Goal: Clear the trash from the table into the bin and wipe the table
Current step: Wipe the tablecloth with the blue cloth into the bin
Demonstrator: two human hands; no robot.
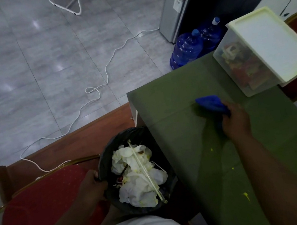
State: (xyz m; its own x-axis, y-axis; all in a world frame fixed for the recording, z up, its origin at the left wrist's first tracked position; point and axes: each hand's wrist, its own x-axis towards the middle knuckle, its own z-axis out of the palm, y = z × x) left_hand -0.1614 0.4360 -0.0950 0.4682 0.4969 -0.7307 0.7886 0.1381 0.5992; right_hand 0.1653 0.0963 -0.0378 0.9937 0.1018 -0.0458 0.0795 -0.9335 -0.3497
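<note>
Right hand (236, 119) grip closed around blue cloth (211, 104) on table (180, 98).

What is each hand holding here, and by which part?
Left hand: black bin, by its rim. Right hand: blue cloth, bunched at its near end.

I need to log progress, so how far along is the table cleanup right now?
Done: crumpled napkins and straws already sit in the bin, which the left hand holds at its rim. In hand: the right hand grips a blue cloth on the green table. Left: yellow spots near the table's near end.
</note>
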